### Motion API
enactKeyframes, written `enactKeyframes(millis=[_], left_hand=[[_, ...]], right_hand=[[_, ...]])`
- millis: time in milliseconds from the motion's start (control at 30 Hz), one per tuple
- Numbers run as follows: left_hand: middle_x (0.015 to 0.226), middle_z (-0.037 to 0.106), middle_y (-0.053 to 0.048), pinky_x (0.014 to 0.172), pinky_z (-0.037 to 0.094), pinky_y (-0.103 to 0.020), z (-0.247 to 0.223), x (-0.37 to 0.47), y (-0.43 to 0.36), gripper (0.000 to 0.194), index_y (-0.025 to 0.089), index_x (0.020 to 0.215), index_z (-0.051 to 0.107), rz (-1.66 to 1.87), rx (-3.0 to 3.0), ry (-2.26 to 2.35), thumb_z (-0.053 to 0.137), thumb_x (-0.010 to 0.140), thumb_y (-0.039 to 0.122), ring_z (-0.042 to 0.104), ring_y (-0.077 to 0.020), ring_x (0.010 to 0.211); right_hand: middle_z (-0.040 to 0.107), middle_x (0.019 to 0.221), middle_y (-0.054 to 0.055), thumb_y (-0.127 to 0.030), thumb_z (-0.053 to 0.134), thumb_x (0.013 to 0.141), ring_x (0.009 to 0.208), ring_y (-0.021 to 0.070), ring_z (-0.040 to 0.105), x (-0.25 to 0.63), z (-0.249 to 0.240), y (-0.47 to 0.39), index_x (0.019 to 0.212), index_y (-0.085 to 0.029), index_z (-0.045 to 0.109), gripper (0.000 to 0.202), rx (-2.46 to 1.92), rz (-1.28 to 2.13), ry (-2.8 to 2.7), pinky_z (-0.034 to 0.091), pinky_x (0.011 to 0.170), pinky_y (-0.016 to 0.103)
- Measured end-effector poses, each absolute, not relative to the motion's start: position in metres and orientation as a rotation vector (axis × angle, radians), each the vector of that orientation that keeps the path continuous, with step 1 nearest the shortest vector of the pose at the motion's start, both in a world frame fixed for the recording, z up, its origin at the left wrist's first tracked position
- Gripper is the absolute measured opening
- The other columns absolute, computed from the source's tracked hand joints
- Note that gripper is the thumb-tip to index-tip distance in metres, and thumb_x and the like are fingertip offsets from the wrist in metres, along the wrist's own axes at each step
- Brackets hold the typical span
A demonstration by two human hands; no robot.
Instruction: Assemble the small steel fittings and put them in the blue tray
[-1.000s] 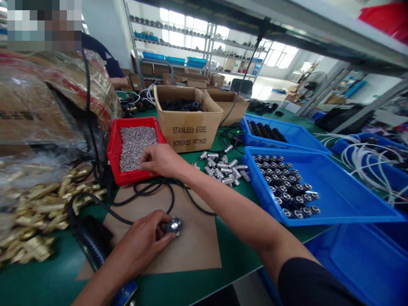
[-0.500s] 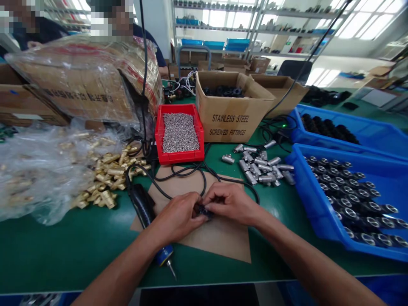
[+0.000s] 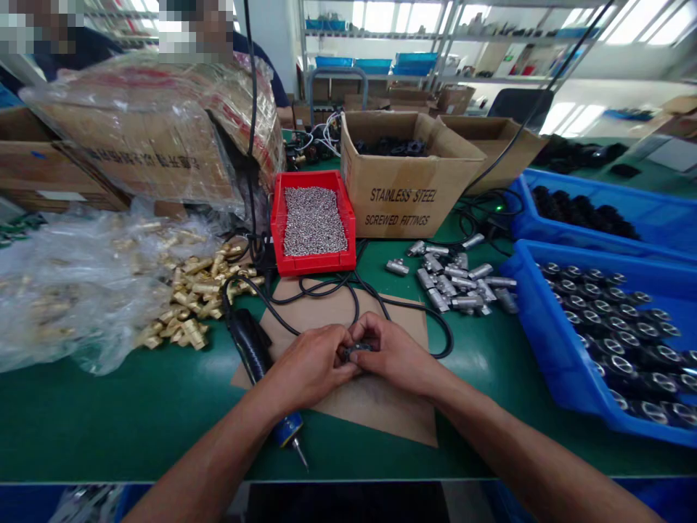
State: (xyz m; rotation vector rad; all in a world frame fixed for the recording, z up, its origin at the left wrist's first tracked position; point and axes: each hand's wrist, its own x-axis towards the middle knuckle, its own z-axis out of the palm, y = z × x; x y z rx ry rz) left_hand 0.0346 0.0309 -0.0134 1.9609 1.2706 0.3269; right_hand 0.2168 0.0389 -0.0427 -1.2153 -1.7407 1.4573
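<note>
My left hand (image 3: 314, 365) and my right hand (image 3: 396, 357) meet over a brown cardboard sheet (image 3: 389, 415). Between their fingertips they pinch a small dark part (image 3: 356, 350), mostly covered by the fingers, so its exact kind is unclear. Beside my left wrist lies a black and blue power screwdriver (image 3: 251, 352), its bit pointing toward the table's front edge. Its black cable (image 3: 348, 282) loops across the sheet beyond my hands. Silvery metal fittings (image 3: 454, 280) are heaped past my right hand.
A red bin (image 3: 316, 264) of tiny metal pieces stands ahead, beside a cardboard box (image 3: 406, 192). Brass fittings (image 3: 190, 298) spill from plastic bags (image 3: 92, 290) on the left. On the right, a blue tray (image 3: 549, 349) holds rows of black, metal-ringed parts. Other people are behind wrapped boxes (image 3: 157, 138).
My fingers have shifted slightly around the dark part, and the right hand's fingers are drawn closer to the left's. The whole view has tilted a little; the things on the table stay put.
</note>
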Motion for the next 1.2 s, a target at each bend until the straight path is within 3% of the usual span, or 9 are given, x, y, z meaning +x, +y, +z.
enactKeyframes(millis=[267, 433, 500, 633, 800, 933, 1067, 1133, 1200], left_hand=[[0.082, 0.066, 0.000, 0.062, 0.044, -0.026, -0.014, 0.035, 0.030, 0.019, 0.021, 0.096, 0.062, 0.329, 1.956, 1.279, 0.067, 0.080, 0.029, 0.061, -0.0164, 0.071], [0.097, 0.066, -0.002, 0.075, 0.047, -0.030, 0.001, 0.032, 0.023, 0.018, 0.022, 0.102, 0.061, 0.258, 2.197, 1.335, 0.062, 0.085, 0.030, 0.063, -0.0197, 0.086], [0.101, 0.064, -0.004, 0.079, 0.047, -0.034, 0.014, 0.024, 0.015, 0.027, 0.023, 0.112, 0.056, 0.300, 2.304, 1.534, 0.059, 0.088, 0.033, 0.062, -0.0223, 0.093], [0.082, 0.065, -0.002, 0.063, 0.045, -0.034, 0.030, -0.003, -0.001, 0.052, 0.023, 0.125, 0.048, 0.310, 1.975, 2.279, 0.054, 0.085, 0.056, 0.065, -0.0261, 0.075], [0.079, 0.068, -0.010, 0.061, 0.045, -0.039, 0.000, -0.018, -0.012, 0.084, 0.016, 0.141, 0.036, 0.132, 1.545, 2.517, 0.050, 0.079, 0.070, 0.067, -0.0353, 0.074], [0.076, 0.066, -0.005, 0.063, 0.048, -0.037, -0.025, -0.013, -0.017, 0.093, 0.014, 0.147, 0.027, 0.784, 1.251, 2.379, 0.067, 0.071, 0.053, 0.065, -0.0286, 0.070], [0.071, 0.056, 0.001, 0.055, 0.049, -0.025, -0.007, 0.004, -0.013, 0.061, 0.013, 0.115, 0.060, 1.537, 0.868, 1.519, 0.073, 0.061, 0.037, 0.056, -0.0141, 0.060], [0.073, 0.054, 0.000, 0.059, 0.054, -0.026, 0.012, 0.019, -0.005, 0.046, 0.013, 0.100, 0.064, 1.705, 0.909, 1.182, 0.073, 0.061, 0.035, 0.058, -0.0141, 0.065], [0.081, 0.058, -0.001, 0.061, 0.058, -0.031, 0.030, 0.038, 0.004, 0.040, 0.017, 0.105, 0.062, 1.725, 1.075, 1.005, 0.070, 0.068, 0.030, 0.062, -0.0163, 0.066]], right_hand=[[0.066, 0.113, 0.005, -0.027, 0.079, 0.073, 0.104, 0.0200, 0.063, 0.240, -0.044, 0.041, 0.110, -0.019, 0.064, 0.041, -0.935, 1.696, -1.710, 0.050, 0.088, 0.032], [0.068, 0.112, 0.007, -0.028, 0.081, 0.071, 0.106, 0.0218, 0.063, 0.243, -0.049, 0.040, 0.102, -0.019, 0.070, 0.034, -0.908, 1.496, -1.789, 0.049, 0.094, 0.037], [0.068, 0.115, 0.008, -0.027, 0.082, 0.070, 0.106, 0.0224, 0.064, 0.242, -0.051, 0.040, 0.101, -0.019, 0.071, 0.034, -0.941, 1.467, -1.797, 0.049, 0.094, 0.039], [0.067, 0.118, 0.010, -0.023, 0.082, 0.068, 0.104, 0.0223, 0.065, 0.242, -0.053, 0.039, 0.101, -0.018, 0.071, 0.035, -0.972, 1.477, -1.782, 0.050, 0.094, 0.040], [0.067, 0.119, 0.009, -0.023, 0.081, 0.069, 0.100, 0.0208, 0.066, 0.244, -0.054, 0.039, 0.104, -0.019, 0.071, 0.036, -0.981, 1.456, -1.796, 0.053, 0.086, 0.036], [0.069, 0.116, 0.008, -0.021, 0.081, 0.069, 0.098, 0.0206, 0.066, 0.244, -0.054, 0.038, 0.103, -0.018, 0.072, 0.035, -0.979, 1.421, -1.802, 0.054, 0.083, 0.034], [0.070, 0.113, 0.008, -0.019, 0.081, 0.068, 0.097, 0.0205, 0.067, 0.244, -0.052, 0.038, 0.102, -0.018, 0.072, 0.035, -0.967, 1.430, -1.795, 0.054, 0.083, 0.033], [0.070, 0.111, 0.008, -0.020, 0.082, 0.068, 0.098, 0.0207, 0.067, 0.245, -0.052, 0.037, 0.102, -0.018, 0.072, 0.036, -0.955, 1.414, -1.799, 0.053, 0.085, 0.033], [0.070, 0.111, 0.007, -0.022, 0.082, 0.069, 0.100, 0.0207, 0.066, 0.245, -0.053, 0.037, 0.103, -0.018, 0.072, 0.035, -0.938, 1.377, -1.814, 0.051, 0.090, 0.034]])
